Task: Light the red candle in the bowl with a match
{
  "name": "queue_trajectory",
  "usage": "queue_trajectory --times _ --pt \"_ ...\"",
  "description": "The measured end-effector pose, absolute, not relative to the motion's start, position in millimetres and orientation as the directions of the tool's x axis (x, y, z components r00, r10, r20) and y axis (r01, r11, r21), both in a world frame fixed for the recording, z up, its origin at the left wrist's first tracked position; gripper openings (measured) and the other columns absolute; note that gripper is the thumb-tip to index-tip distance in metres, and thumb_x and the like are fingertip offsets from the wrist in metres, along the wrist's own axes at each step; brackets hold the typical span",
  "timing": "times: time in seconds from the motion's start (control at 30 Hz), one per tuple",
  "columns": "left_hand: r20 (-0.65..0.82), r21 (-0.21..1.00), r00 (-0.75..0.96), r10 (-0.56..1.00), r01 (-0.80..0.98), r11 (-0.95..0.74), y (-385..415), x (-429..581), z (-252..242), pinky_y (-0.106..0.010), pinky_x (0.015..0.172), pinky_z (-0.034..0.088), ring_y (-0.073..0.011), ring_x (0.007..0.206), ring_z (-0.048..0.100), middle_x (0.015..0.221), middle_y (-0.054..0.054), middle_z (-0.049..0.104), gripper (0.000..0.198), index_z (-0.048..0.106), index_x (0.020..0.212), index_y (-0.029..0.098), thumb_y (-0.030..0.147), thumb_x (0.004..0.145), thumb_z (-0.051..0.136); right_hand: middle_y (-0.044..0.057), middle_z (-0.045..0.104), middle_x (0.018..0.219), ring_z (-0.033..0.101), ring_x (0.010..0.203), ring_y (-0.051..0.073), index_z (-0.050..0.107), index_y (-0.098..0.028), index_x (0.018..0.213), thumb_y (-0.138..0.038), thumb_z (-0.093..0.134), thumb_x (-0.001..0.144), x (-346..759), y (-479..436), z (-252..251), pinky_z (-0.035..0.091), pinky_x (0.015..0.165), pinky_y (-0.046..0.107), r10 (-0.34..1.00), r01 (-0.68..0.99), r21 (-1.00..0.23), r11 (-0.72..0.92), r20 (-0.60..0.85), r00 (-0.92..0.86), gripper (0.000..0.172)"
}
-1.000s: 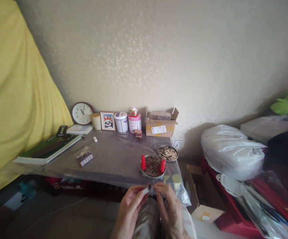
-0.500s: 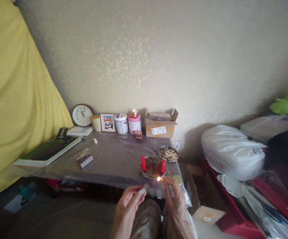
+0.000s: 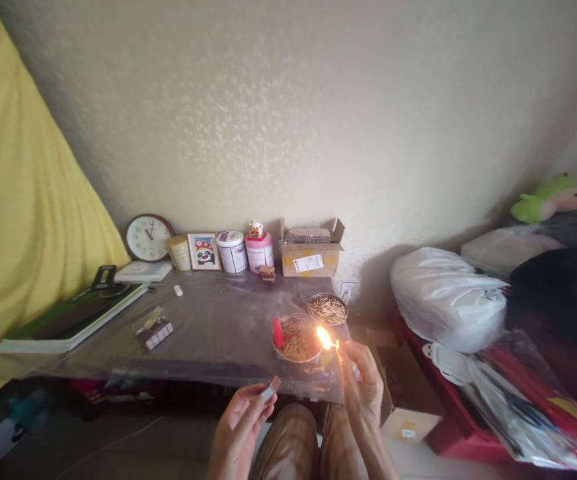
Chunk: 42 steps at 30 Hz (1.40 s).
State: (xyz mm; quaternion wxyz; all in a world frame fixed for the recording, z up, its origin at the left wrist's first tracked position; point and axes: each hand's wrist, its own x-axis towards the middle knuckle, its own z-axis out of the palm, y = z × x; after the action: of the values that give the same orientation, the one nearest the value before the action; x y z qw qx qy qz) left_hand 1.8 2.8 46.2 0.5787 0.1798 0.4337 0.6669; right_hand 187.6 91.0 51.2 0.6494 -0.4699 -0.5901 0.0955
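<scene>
My left hand (image 3: 241, 420) grips a small matchbox (image 3: 270, 389) between thumb and fingers, low in front of the table edge. My right hand (image 3: 361, 380) pinches a burning match (image 3: 332, 343); its flame glows beside the right rim of a metal dish (image 3: 296, 338). That dish holds brown bits and a red candle (image 3: 278, 332) on its left side; the right candle is hidden by the flame's glare. Behind it stands a second metal dish of matchsticks (image 3: 327, 309).
A plastic-covered table (image 3: 218, 333) carries a pack of matchboxes (image 3: 153, 331), a clock (image 3: 147, 237), tins, a picture and a cardboard box (image 3: 310, 255) by the wall. Books lie at the left. A white bag (image 3: 446, 297) and boxes crowd the right.
The match went from unlit against the box to lit. My right hand rose with it to the dish's right rim while the flame grew; my left hand sank with the box.
</scene>
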Motion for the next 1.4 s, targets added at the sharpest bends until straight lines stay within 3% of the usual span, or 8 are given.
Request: queue_trajectory --times 0.3,0.67,0.9,1.17,1.4 --pt "-0.247 0.805 -0.272 0.930 -0.591 0.042 3 -5 38 -0.033 0.087 0.052 -0.0201 0.088 0.069 0.096 -0.009 0.078 0.034 0.074 0.082 0.017 0.040 0.059 0.085 0.004 0.067 0.081 0.062 0.076 0.018 0.069 -0.020 0.078 -0.037 0.060 0.086 190 95 52 0.051 0.072 0.032 0.712 0.359 -0.766 0.532 0.635 0.299 0.020" --pt "-0.250 0.793 -0.246 0.936 -0.607 0.052 6 -13 25 -0.029 0.084 0.053 -0.0194 0.088 0.070 0.086 -0.007 0.078 0.035 0.076 0.082 0.018 0.042 0.058 0.084 0.004 0.067 0.080 0.062 0.074 0.018 0.070 -0.019 0.081 -0.039 0.062 0.085 189 105 48 0.050 0.072 0.032 0.733 0.279 -0.798 0.534 0.601 0.317 0.021" --pt "-0.257 0.775 -0.231 0.938 -0.630 0.058 6 -14 25 -0.025 0.083 0.054 -0.0176 0.087 0.071 0.087 -0.005 0.079 0.031 0.077 0.082 0.019 0.039 0.059 0.085 0.006 0.071 0.079 0.065 0.076 0.019 0.071 -0.017 0.084 -0.043 0.066 0.081 187 111 47 0.051 0.071 0.031 0.829 0.117 -0.891 0.440 0.452 0.328 0.026" --pt "-0.285 0.764 -0.230 0.931 -0.641 0.075 8 -17 19 -0.025 0.082 0.055 -0.0177 0.085 0.071 0.086 -0.006 0.079 0.034 0.077 0.081 0.017 0.039 0.056 0.086 0.005 0.072 0.077 0.065 0.070 0.018 0.070 -0.017 0.080 -0.046 0.078 0.067 184 117 49 0.052 0.067 0.028 0.896 -0.161 -0.928 0.336 0.262 0.358 0.033" --pt "-0.296 0.759 -0.218 0.930 -0.645 0.090 9 -17 22 -0.025 0.081 0.054 -0.0184 0.085 0.071 0.084 -0.006 0.079 0.035 0.077 0.080 0.017 0.040 0.054 0.087 0.003 0.070 0.081 0.063 0.075 0.016 0.068 -0.018 0.080 -0.043 0.076 0.072 185 126 41 0.051 0.073 0.027 0.903 -0.133 -0.933 0.335 0.278 0.326 0.027"
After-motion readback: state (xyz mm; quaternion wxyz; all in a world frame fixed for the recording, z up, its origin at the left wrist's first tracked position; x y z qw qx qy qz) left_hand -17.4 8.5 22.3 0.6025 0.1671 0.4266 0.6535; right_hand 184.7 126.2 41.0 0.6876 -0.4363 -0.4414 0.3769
